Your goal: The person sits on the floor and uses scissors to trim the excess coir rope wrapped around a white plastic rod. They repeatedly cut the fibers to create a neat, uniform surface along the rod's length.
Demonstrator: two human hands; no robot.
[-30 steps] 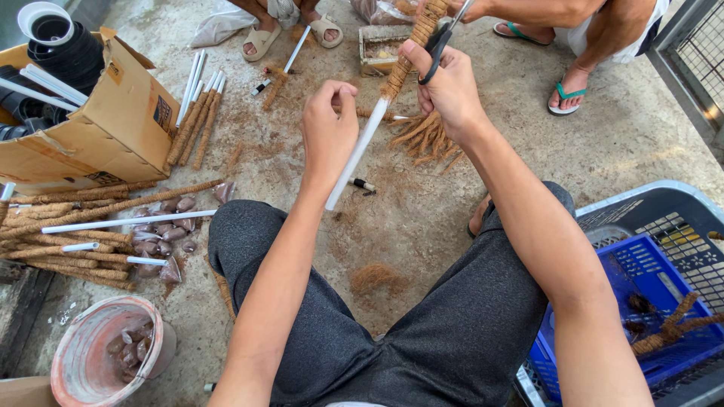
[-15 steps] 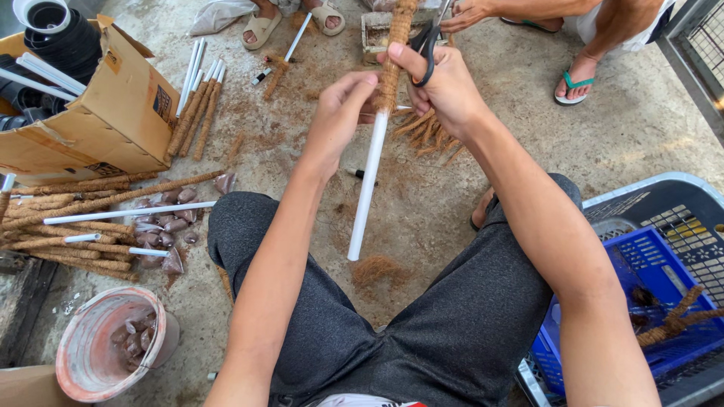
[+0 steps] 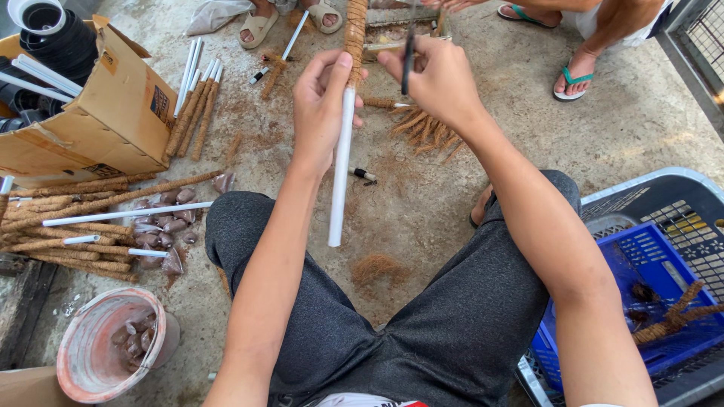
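My left hand (image 3: 320, 105) grips a long pole (image 3: 341, 173) held nearly upright. The pole's lower part is bare white pipe and its upper part (image 3: 355, 30) is wrapped in brown coconut fibre. My right hand (image 3: 437, 79) is just to the right of the pole and holds dark scissors (image 3: 408, 56) that point upward beside the wrapped part. Both hands are raised above my knees over the concrete floor.
Fibre-wrapped poles and white pipes (image 3: 83, 218) lie at the left beside a cardboard box (image 3: 113, 113). A bucket (image 3: 113, 347) with small packets stands at the lower left. Blue and grey crates (image 3: 648, 264) sit at the right. Another person's sandalled feet (image 3: 573, 75) are at the top.
The pole has been raised and turned more upright, its white end nearer my knee. My right hand with the scissors has come in closer to the wrapped part.
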